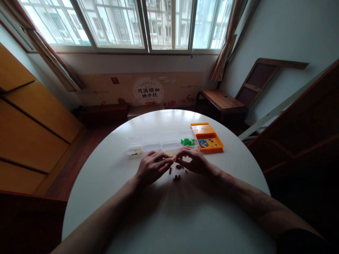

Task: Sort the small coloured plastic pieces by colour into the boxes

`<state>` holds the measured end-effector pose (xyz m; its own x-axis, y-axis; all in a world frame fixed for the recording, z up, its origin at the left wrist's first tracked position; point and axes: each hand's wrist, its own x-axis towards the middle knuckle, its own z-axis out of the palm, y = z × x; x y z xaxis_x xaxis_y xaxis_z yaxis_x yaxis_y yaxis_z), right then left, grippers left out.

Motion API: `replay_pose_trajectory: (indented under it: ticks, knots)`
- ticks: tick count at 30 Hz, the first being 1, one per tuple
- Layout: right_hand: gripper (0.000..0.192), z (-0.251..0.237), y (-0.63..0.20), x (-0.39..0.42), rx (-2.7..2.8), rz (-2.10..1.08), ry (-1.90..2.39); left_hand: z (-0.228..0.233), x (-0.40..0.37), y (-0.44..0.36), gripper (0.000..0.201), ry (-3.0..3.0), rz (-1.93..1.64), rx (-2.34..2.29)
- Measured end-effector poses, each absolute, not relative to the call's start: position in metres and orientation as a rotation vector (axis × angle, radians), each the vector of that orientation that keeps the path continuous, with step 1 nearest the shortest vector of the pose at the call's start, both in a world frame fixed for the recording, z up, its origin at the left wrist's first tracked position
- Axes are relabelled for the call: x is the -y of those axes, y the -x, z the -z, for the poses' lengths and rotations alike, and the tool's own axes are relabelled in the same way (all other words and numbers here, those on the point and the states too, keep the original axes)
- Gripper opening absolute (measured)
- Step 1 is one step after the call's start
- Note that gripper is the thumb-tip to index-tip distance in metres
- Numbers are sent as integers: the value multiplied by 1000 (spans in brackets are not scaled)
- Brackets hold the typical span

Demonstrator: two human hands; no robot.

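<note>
My left hand and my right hand meet fingertip to fingertip above the middle of the white table. Both are closed in a pinch; whatever sits between the fingertips is too small to name. Below them lie several small dark brown pieces, with one longer brown piece apart from the rest. Just behind the fingers a few yellow pieces show, partly hidden. Beyond my hands stands a clear compartment box; green pieces fill its right end, and yellow bits lie at its left end.
An orange case lies unfolded right of the clear box, with small blue pieces inside. Everything rests on a round white table. A wooden chair stands behind on the right, and wooden cabinets line the left.
</note>
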<state>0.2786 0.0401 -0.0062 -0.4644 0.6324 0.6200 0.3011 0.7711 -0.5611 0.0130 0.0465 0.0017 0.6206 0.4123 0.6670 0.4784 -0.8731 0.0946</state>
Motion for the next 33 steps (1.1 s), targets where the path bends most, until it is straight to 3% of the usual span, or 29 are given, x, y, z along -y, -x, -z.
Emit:
replay_pose_trajectory:
  ticks: [8, 21, 33]
  knots:
    - [7, 13, -286, -39, 2094, -441, 806, -14, -61, 14, 17, 2566, 1297, 1257]
    - [13, 22, -290, -46, 2205, -367, 783, -24, -87, 87, 25, 2483, 840, 1758]
    - [12, 24, -292, -48, 2205, -345, 766, -24, -89, 91, 25, 2432, 723, 1777]
